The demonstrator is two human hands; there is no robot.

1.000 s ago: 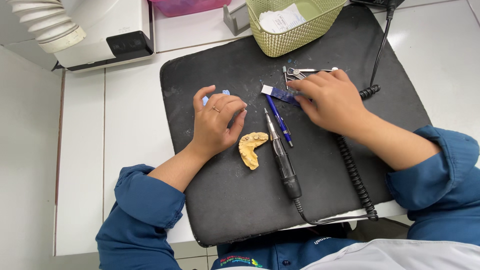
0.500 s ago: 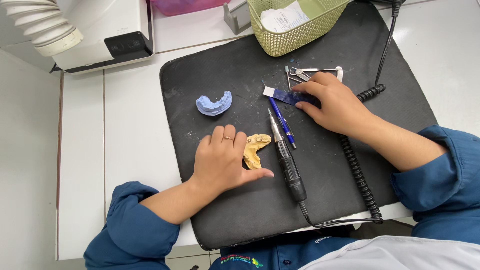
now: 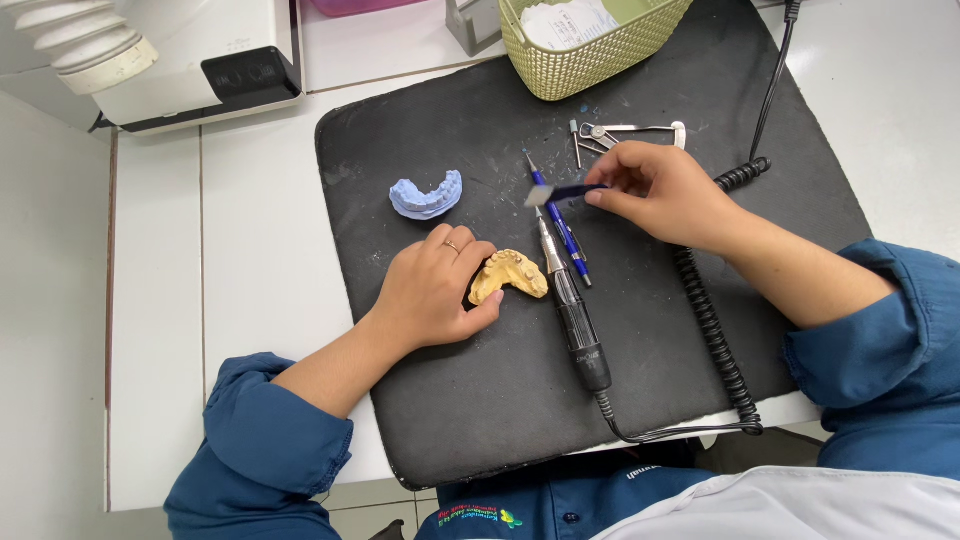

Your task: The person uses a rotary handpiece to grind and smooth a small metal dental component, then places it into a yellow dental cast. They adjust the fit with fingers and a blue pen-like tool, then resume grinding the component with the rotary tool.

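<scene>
My left hand (image 3: 432, 290) grips the near edge of a yellow plaster dental cast (image 3: 510, 275) that rests on the black mat (image 3: 690, 350). My right hand (image 3: 660, 192) holds a small blue tool with a white tip (image 3: 562, 193) just above the mat, pinched between thumb and fingers. A blue dental cast (image 3: 427, 195) lies alone further left on the mat. Beside the yellow cast lies a black and silver handpiece (image 3: 572, 315) with a cable, and a blue pen (image 3: 558, 218) lies under the held tool.
A metal caliper (image 3: 630, 133) lies at the mat's far side, beyond my right hand. A green woven basket (image 3: 590, 50) stands at the back. A coiled black cord (image 3: 715, 340) runs along the right of the mat. A white suction unit (image 3: 180, 50) sits at the back left.
My left hand moved from the blue cast down to the yellow cast and took hold of it. My right hand lifted the blue tool off the mat.
</scene>
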